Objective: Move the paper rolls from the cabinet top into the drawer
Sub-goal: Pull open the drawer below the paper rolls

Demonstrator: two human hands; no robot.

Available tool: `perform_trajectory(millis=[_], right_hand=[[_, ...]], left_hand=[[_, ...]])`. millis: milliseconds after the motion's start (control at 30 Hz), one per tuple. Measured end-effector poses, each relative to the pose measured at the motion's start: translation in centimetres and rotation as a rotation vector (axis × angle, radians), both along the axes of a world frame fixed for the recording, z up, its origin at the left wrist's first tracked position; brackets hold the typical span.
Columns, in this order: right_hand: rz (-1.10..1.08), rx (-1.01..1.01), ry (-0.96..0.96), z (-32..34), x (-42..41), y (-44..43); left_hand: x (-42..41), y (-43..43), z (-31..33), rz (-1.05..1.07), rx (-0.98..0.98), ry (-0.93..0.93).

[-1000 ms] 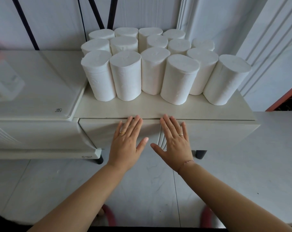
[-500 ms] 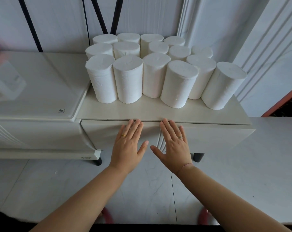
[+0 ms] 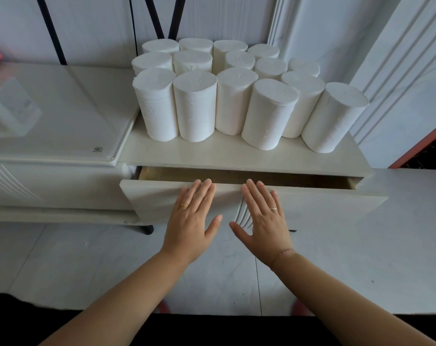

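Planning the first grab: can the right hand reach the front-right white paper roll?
Probably yes: the right hand lies empty on the cream drawer front, and that white paper roll stands unblocked at the group's right edge.

I've got both arms stretched forward, left forearm [image 3: 127,293] and right forearm [image 3: 341,293] angling in toward the middle. Left hand [image 3: 190,221] and right hand [image 3: 263,221] sit side by side, backs up — fingers straight and together, thumbs splayed inward, near each other but apart.
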State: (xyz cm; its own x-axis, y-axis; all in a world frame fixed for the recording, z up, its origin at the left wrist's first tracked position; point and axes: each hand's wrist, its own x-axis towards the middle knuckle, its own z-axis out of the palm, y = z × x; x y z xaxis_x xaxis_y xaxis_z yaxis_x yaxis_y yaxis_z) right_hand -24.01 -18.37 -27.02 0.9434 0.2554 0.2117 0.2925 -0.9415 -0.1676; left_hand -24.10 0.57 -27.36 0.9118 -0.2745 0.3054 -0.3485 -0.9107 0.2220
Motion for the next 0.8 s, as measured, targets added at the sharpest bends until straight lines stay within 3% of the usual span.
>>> perform_trajectory(millis=[200, 367, 533, 800], right_hand=[[-0.003, -0.055, 0.019, 0.5, -1.6, -0.4], [-0.022, 0.047, 0.019, 1.5, -0.8, -1.9], [-0.245, 0.059, 0.056, 2.2, -0.1, -5.7], [-0.218, 0.053, 0.049, 2.1, -2.3, -6.9]], left_hand=[[-1.9, 0.2, 0.6, -0.009, 0.047, 0.034], [-1.3, 1.4, 1.3, -0.017, 0.096, 0.057], [-0.1, 3.7, 1.8, 0.108, 0.079, 0.076], [-2.5, 3.7, 1.9, 0.082, -0.02, 0.059]])
